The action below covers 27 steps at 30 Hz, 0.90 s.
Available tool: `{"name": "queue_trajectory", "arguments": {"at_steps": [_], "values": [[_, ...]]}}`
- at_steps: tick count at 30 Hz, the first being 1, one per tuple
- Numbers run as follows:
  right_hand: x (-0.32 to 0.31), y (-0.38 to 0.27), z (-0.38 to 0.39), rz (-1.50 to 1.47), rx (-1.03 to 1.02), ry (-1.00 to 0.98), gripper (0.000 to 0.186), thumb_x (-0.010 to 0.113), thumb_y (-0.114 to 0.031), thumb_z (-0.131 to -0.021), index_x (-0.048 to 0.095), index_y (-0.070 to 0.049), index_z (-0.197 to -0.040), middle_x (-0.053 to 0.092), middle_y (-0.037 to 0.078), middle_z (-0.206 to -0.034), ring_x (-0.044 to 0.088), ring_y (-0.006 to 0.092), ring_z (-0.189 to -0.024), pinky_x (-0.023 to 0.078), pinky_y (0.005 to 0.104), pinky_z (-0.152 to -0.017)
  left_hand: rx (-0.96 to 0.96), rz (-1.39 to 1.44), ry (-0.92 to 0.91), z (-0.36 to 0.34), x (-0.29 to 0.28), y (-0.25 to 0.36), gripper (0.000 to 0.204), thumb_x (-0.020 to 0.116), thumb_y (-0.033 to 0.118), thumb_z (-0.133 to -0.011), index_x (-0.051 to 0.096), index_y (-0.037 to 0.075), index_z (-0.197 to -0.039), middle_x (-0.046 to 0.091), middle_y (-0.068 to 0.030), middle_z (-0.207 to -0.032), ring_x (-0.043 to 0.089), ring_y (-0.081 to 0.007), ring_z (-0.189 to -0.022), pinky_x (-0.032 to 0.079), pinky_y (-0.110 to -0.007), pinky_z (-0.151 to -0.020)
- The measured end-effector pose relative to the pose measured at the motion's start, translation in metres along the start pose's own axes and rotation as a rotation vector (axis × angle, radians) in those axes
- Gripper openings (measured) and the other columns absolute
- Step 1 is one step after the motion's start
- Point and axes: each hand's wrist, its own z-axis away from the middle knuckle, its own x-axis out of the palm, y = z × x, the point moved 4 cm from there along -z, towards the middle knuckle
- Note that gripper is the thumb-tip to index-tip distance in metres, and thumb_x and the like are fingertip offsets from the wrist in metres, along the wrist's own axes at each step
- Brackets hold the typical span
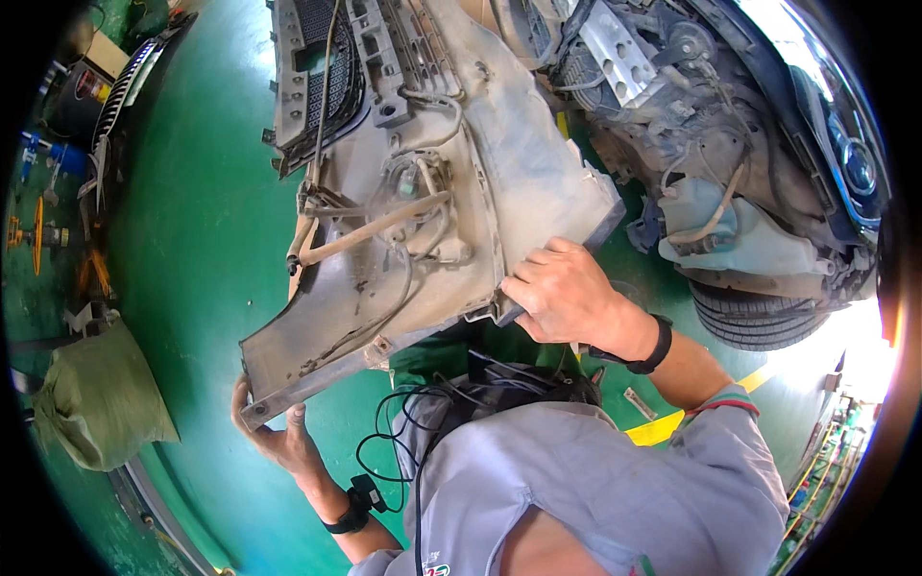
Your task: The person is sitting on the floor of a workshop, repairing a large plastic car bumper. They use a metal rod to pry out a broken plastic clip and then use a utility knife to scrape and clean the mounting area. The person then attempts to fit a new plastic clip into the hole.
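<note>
A dusty car bumper cover (pixel 545 144) stretches out before me, its inner side facing up. My left hand (pixel 279 437) grips its near left corner, with the thumb on the near edge and fingers around the outer side. Farther right, my right hand (pixel 565 296) is closed over the near edge, fingers curled on top. Fixed to the inside of the bumper are a round fog lamp (pixel 408 182), a wiring harness (pixel 403 288) and a black mesh grille (pixel 312 62). The undersides of the bumper are hidden, and so are some of my fingertips.
To the right stands a car with its front end exposed, showing a washer fluid tank (pixel 740 230), a tyre (pixel 759 315) and a headlight (pixel 855 163). A green sack (pixel 106 398) sits at left on the green floor (pixel 192 250). Black cables (pixel 384 432) hang at my waist.
</note>
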Motion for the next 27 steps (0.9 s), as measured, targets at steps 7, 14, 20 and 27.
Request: {"name": "queue_trajectory", "arguments": {"at_steps": [7,14,20,27], "values": [[0.013,-0.006,0.003,0.050,0.038,0.023,0.028,0.080,-0.027,-0.063,0.061,-0.009,-0.074,0.065,0.006,-0.070,0.065,0.0231,-0.072,0.046,0.0360,-0.073,-0.175,0.277,0.082,-0.015,0.000,-0.006,0.040,0.071,0.039,-0.096,0.054,0.005,-0.085,0.049,0.0023,-0.077,0.045,-0.0094,-0.072,0.035,-0.024,-0.066],[0.031,-0.006,0.015,0.100,-0.021,0.270,0.016,0.067,-0.022,-0.069,0.055,-0.012,-0.066,0.055,0.003,-0.064,0.057,0.0192,-0.065,0.041,0.0338,-0.064,-0.247,0.109,0.249,-0.054,0.019,0.041,0.046,0.064,0.028,-0.100,0.042,0.008,-0.065,0.036,0.0054,-0.062,0.031,-0.0072,-0.059,0.023,-0.027,-0.054],[0.039,-0.008,0.020,0.116,-0.071,0.340,0.019,0.072,-0.023,-0.062,0.056,-0.014,-0.068,0.049,-0.001,-0.065,0.054,0.0166,-0.066,0.037,0.0332,-0.060,-0.275,0.091,0.314,-0.085,0.030,0.062,0.049,0.062,0.026,-0.102,0.041,0.004,-0.064,0.031,0.0051,-0.062,0.028,-0.0078,-0.058,0.021,-0.029,-0.053],[0.037,0.003,0.023,0.089,0.003,0.399,0.018,0.069,-0.023,-0.061,0.053,-0.015,-0.066,0.046,-0.001,-0.063,0.052,0.0160,-0.064,0.035,0.0324,-0.059,0.319,-0.476,0.340,-0.059,0.025,0.078,0.027,0.064,0.028,-0.100,0.066,0.003,-0.092,0.067,-0.0079,-0.095,0.061,-0.0228,-0.090,0.048,-0.034,-0.081]]}}
